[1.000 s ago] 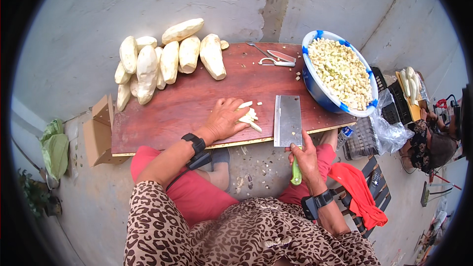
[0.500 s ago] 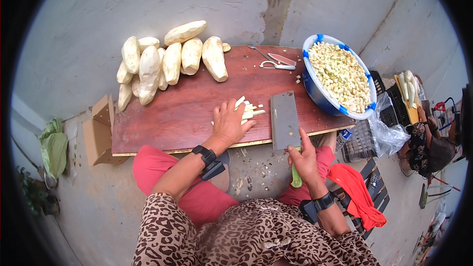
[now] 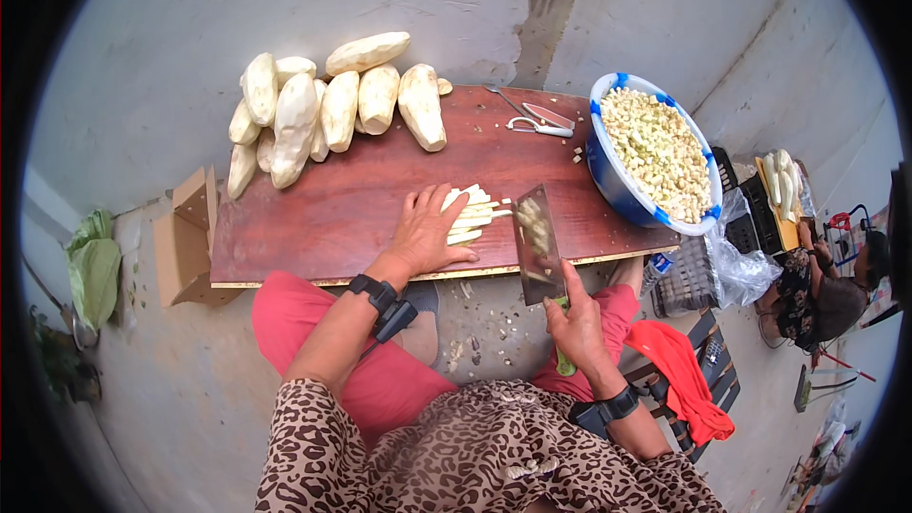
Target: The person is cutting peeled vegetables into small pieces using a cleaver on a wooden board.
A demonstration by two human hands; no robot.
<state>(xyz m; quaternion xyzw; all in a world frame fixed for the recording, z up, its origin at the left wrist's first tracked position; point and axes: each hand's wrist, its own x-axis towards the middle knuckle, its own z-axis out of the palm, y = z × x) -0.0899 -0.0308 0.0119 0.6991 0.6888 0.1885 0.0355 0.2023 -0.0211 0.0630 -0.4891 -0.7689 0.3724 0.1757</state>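
My left hand (image 3: 424,236) holds a bundle of pale vegetable strips (image 3: 480,215) against the red-brown board (image 3: 361,218), its fingers along the far side and its thumb on the near side. To the right of the strips, my right hand (image 3: 578,325) is closed round the green handle of a cleaver (image 3: 538,242). The wide blade stands tilted close to the strips' right ends, with pale bits stuck to its face. Big peeled pale root-like vegetables (image 3: 340,110) are heaped at the board's far left.
A blue-and-white basin (image 3: 598,163) full of small pale cubes stands at the board's right end. Beside it lie a peeler (image 3: 541,127) and a knife (image 3: 549,115). A cardboard box (image 3: 180,252) is on the floor at left. Another person (image 3: 828,275) sits at far right.
The cleaver has swung from lying nearly flat to standing tilted, nearer the strips. The strips under my left hand are gathered into a neater bundle.
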